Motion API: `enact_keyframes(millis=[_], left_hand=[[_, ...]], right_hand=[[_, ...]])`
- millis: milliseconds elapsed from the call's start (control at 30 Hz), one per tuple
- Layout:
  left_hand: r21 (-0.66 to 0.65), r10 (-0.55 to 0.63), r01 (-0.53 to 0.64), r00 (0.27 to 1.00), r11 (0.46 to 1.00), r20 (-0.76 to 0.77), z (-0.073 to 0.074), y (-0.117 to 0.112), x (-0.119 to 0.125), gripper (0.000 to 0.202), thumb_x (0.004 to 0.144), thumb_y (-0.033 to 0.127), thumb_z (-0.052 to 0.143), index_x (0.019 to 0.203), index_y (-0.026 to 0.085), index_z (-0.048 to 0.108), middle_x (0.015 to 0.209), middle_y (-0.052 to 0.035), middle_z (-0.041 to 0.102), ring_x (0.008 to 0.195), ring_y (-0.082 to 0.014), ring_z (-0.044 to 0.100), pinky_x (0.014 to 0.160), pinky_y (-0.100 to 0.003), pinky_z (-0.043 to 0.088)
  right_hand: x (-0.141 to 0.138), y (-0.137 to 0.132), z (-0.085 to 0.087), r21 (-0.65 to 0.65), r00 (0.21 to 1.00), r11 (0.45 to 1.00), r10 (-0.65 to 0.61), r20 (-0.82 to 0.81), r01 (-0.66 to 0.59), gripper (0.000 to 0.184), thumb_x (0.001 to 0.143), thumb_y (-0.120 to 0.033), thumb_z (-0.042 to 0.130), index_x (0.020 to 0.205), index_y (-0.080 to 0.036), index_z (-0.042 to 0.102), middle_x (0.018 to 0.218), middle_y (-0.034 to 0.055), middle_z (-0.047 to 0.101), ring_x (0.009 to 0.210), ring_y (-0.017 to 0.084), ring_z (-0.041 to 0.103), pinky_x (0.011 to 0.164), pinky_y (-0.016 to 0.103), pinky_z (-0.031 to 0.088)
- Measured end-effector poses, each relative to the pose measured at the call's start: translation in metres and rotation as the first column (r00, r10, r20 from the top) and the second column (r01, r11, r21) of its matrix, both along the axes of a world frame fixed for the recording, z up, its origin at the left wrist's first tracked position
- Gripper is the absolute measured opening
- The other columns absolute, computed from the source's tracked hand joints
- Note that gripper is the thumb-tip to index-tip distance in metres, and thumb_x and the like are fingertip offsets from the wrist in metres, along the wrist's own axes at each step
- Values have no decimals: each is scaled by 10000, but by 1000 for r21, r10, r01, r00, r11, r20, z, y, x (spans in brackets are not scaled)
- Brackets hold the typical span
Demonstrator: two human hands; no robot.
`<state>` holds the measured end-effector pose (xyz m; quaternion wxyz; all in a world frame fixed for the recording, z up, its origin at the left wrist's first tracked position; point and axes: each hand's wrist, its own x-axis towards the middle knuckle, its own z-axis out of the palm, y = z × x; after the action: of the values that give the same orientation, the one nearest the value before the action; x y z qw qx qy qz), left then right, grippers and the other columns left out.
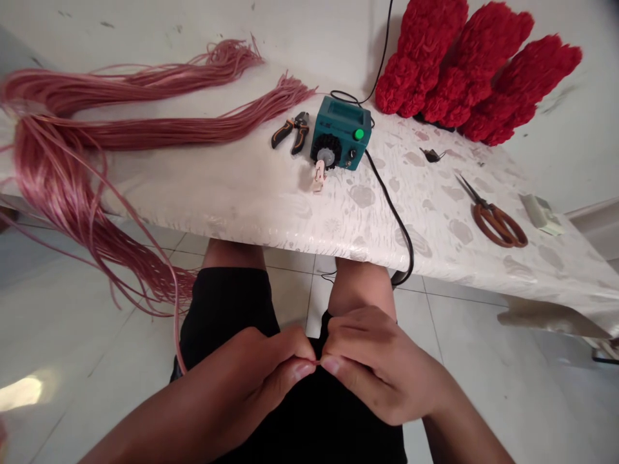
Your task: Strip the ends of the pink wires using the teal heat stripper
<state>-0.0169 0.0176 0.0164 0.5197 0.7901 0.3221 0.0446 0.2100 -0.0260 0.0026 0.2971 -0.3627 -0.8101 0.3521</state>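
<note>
My left hand (271, 370) and my right hand (374, 361) are close together above my lap, thumbs and forefingers pinched. Between the fingertips shows a short bit of thin pink cord (318, 363); the rest of it is hidden by the fingers. One shiny pink strand (175, 303) runs down from the large bundle of pink cords (159, 132) and passes behind my left forearm. That bundle lies along the left of the table, part of it hanging over the front edge.
On the covered table (271, 212) stands a small green motor machine (338, 129) with a clip on its shaft. Orange-black pliers (293, 132) lie beside it. To the right are scissors (498, 222), a pale box (544, 214), a black cable (394, 212) and red ruffled bundles (469, 74).
</note>
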Motion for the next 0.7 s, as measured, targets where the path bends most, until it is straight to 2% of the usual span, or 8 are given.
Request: enact_keyframes(millis=[133, 267, 400, 500, 600, 700], left_hand=[[10, 17, -17, 1000, 1000, 15, -3, 0, 0, 245, 1003, 251, 428, 827, 218, 595, 624, 72, 560, 567, -97, 520, 578, -210, 377], [6, 46, -46, 998, 999, 52, -8, -1, 1, 281, 997, 238, 427, 768, 203, 587, 631, 63, 570, 583, -89, 519, 575, -200, 380], [-8, 150, -150, 988, 989, 15, -12, -4, 2, 282, 982, 297, 472, 766, 202, 626, 588, 63, 551, 550, -95, 495, 535, -206, 367], [-7, 218, -218, 975, 976, 27, -13, -6, 2, 296, 980, 306, 474, 746, 200, 623, 593, 62, 566, 543, -90, 501, 523, -202, 360], [9, 274, -275, 960, 961, 65, -10, -7, 3, 307, 976, 302, 466, 725, 196, 607, 615, 57, 591, 551, -87, 510, 518, -201, 355], [-18, 341, -341, 937, 940, 76, -6, -10, 7, 310, 960, 299, 485, 696, 194, 609, 578, 63, 551, 525, -85, 463, 508, -210, 335]], right_hand=[[-1, 1, 1, -35, 1000, 999, -10, 26, 11, 242, 1018, -214, 456, 781, -215, 502, 685, -30, 504, 619, 123, 468, 597, 297, 369], [-2, 3, 0, -34, 1000, 999, -5, 24, 6, 261, 1018, -220, 453, 762, -218, 504, 662, -33, 489, 593, 119, 465, 572, 289, 366], [1, 4, -1, -32, 996, 997, -78, -47, 77, 245, 1003, -233, 501, 761, -212, 535, 655, -32, 507, 581, 112, 474, 562, 280, 382], [5, 2, -3, -97, 973, 982, -173, -152, 160, 211, 983, -230, 528, 780, -205, 577, 664, -27, 539, 587, 106, 496, 550, 263, 400], [3, -2, -11, -163, 958, 971, -205, -203, 174, 163, 971, -239, 542, 826, -198, 604, 707, -16, 585, 628, 108, 539, 577, 251, 432], [-9, -6, -21, -190, 945, 963, -234, -229, 193, 118, 953, -271, 581, 860, -201, 599, 732, -16, 599, 633, 111, 548, 586, 254, 438]])
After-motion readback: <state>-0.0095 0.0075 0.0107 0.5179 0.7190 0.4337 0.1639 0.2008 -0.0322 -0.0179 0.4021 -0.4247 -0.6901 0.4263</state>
